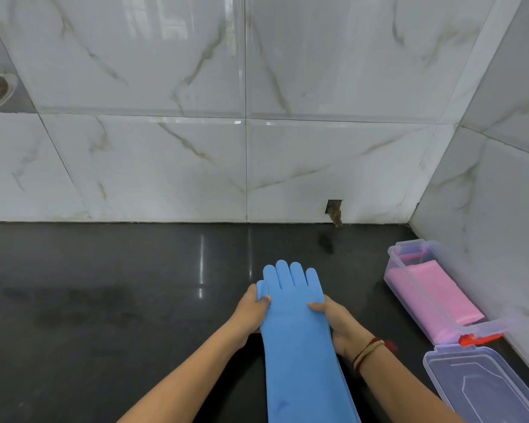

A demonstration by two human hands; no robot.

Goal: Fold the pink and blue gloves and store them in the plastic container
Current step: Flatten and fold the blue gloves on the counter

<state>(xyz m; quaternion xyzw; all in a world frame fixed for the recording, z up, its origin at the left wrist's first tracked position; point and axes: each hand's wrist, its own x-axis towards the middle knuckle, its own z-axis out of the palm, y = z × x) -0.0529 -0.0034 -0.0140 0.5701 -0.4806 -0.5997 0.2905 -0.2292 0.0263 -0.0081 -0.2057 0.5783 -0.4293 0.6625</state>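
Long blue gloves [297, 331] lie stacked flat on the dark counter, fingers pointing at the wall, cuffs running off the bottom edge. My left hand [252, 312] pinches the gloves' left edge near the thumb. My right hand [336, 323] grips the right edge at palm height. The clear plastic container [400, 280] stands open at the right against the side wall. Folded pink gloves [437, 291] lie inside it.
The container's clear lid [483, 386] lies flat on the counter at the bottom right, beside a red latch [474, 339]. Marble-tiled walls close the back and right sides. A small broken hole [334, 212] shows in the back wall. The black counter [104, 300] stretches left.
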